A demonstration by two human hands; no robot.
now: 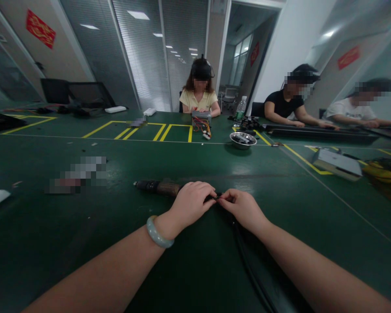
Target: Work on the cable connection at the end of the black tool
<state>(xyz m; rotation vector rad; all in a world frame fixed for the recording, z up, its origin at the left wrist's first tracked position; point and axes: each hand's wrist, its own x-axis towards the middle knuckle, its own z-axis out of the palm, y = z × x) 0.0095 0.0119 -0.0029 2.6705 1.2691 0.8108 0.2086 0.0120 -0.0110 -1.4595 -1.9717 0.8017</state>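
A dark, pen-shaped power screwdriver (167, 188) with a brown grip and a metal tip lies on the green table, tip pointing left. My left hand (195, 202) is closed over its rear end, thumb and fingers pinched together. Just beside it, my right hand (246, 209) pinches the dark piece at the tool's cable end. A black cable (246, 252) runs from under the right hand down to the bottom edge. The exact joint between the fingertips is too small and covered to make out.
A metal bowl (243, 140) of dark parts stands beyond my hands, near a water bottle (240, 109). A box with coloured wires (202, 121) sits before a co-worker opposite. Two more people work at right, behind a silver box (339, 164). A blurred-out item (80, 174) lies left.
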